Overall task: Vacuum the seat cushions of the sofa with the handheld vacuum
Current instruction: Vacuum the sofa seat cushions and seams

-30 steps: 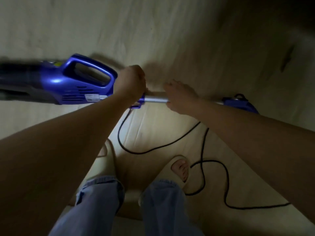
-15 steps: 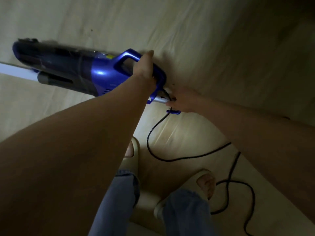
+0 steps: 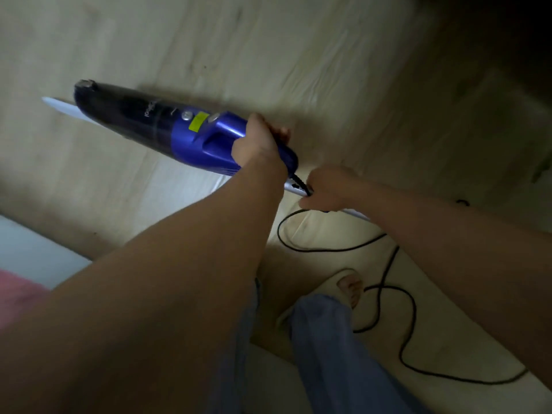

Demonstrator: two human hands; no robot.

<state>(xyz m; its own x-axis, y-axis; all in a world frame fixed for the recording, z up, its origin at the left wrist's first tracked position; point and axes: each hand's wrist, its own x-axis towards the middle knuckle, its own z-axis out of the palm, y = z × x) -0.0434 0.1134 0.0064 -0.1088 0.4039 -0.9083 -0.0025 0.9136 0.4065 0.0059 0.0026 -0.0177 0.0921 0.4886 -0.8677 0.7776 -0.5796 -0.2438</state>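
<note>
A person looks down at a pale wood floor (image 3: 328, 55). The left hand (image 3: 258, 143) wraps its grip around the handle of a blue handheld vacuum (image 3: 179, 127), held above the floor with its dark dust cup pointing away from the person's feet. Just behind the vacuum's rear end, the right hand (image 3: 327, 189) closes its grip on a silver tube (image 3: 354, 213) (the join with the vacuum is hidden). A black power cord (image 3: 397, 294) trails from the vacuum's rear and loops across the floor beside a sandalled foot (image 3: 349, 286) and blue trouser legs (image 3: 325, 348).
</note>
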